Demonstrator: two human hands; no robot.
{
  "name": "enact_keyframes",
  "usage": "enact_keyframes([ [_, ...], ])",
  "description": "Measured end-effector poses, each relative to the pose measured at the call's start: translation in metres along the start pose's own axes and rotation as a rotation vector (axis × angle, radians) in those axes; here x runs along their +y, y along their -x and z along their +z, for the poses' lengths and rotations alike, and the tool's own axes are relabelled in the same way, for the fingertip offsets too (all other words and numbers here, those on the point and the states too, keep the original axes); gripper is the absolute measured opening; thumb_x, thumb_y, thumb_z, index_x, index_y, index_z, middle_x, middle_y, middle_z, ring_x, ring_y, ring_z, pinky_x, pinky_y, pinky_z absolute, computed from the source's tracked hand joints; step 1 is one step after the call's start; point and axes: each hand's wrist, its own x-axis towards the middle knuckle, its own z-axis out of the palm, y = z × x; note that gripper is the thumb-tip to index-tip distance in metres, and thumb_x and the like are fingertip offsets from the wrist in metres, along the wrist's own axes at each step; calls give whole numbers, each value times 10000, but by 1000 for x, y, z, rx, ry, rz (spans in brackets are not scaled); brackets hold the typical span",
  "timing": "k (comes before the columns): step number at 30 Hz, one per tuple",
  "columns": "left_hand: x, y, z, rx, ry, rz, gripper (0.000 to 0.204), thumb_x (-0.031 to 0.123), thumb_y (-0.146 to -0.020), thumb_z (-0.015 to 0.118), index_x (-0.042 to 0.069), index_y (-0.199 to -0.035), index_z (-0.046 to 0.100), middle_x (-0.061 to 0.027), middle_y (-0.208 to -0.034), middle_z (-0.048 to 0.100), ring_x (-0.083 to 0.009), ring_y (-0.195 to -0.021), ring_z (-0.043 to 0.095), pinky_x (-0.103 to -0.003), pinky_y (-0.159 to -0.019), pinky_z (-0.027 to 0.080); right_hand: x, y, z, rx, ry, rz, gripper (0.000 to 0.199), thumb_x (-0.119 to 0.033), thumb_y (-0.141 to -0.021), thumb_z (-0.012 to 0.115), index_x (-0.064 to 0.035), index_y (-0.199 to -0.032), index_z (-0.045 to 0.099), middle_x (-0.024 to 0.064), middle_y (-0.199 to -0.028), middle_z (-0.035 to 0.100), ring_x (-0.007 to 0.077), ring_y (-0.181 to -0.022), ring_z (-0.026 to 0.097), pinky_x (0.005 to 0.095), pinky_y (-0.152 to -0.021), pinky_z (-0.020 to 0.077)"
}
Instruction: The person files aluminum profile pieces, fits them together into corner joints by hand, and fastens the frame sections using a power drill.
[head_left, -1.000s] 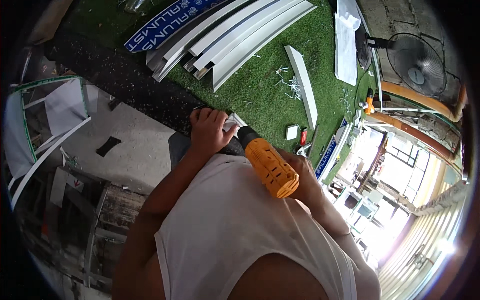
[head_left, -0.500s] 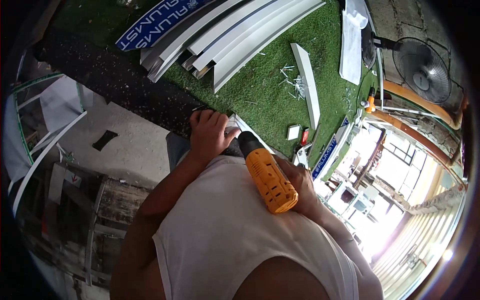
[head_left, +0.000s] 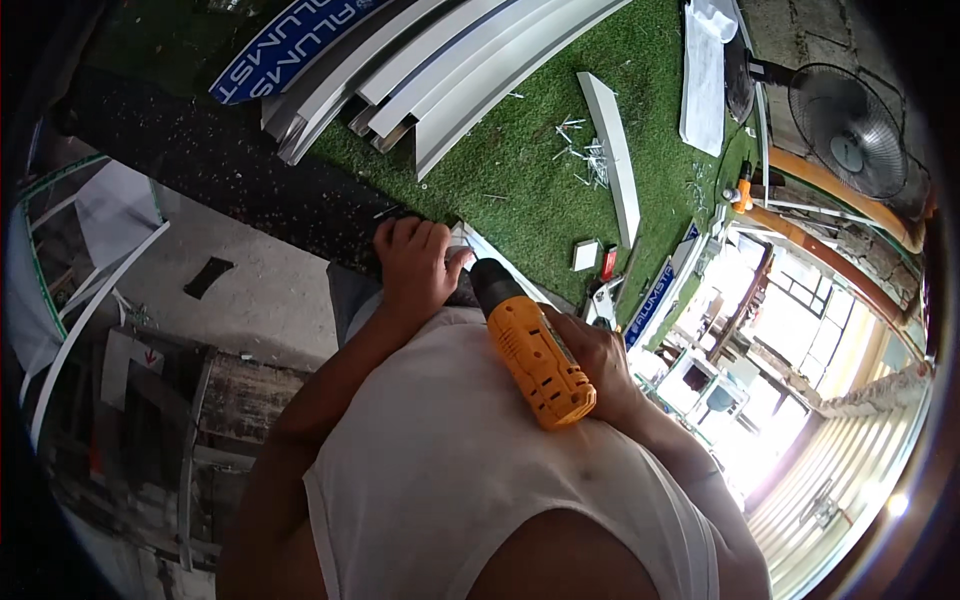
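My right hand (head_left: 592,358) is closed round the handle of an orange cordless drill (head_left: 540,360) with a black chuck (head_left: 492,283). The drill lies slantwise in front of my white shirt, its chuck pointing up and left at a white profile (head_left: 490,252) along the near table edge. At the left end of that profile my left hand (head_left: 415,262) has its fingers bent over it, the thumb beside the drill tip. The drill's handle and the spot where the bit meets the profile are mostly hidden.
Long white profiles (head_left: 470,75) lie stacked on the green turf-covered table (head_left: 500,160). Nearby are loose screws (head_left: 592,158), a short white strip (head_left: 612,150), a small white box (head_left: 586,255) and a red object (head_left: 609,262). Another orange drill (head_left: 743,187) and a fan (head_left: 845,130) stand at right.
The view has shifted slightly, so the table things sit a little further left and up. Both hands keep their grips, and the drill has hardly moved.
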Motion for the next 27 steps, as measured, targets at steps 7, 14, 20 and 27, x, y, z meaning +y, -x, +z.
enact_keyframes([
  [7,1,0,1,-10,-10,-19,259,250,-699,699,101,-799,513,-51,-783,542,-240,-866,494,-469,-913,311,0,-3,-3,16,8,-20,497,-146,-766,649,-17,-1225,505,101,-880,665,213,-607,635,309,-477,477],
  [14,2,2,2,-13,-12,-30,254,248,-701,694,101,-802,514,-50,-784,543,-239,-876,494,-468,-919,306,1,-2,-4,18,31,-37,507,-140,-769,646,-17,-1237,493,102,-898,667,209,-625,642,305,-484,481],
  [20,2,3,2,-37,-2,-40,292,225,-690,730,78,-869,551,-54,-828,551,-256,-883,495,-488,-935,313,4,-2,-2,6,18,-33,510,-138,-776,643,-21,-1247,485,103,-929,670,208,-647,651,303,-493,487],
  [27,2,3,4,1,-12,-21,255,233,-698,702,94,-822,527,-54,-801,547,-248,-886,494,-474,-925,308,2,-3,-2,16,11,-29,504,-135,-772,643,-29,-1239,488,92,-899,666,205,-630,643,300,-488,487],
])
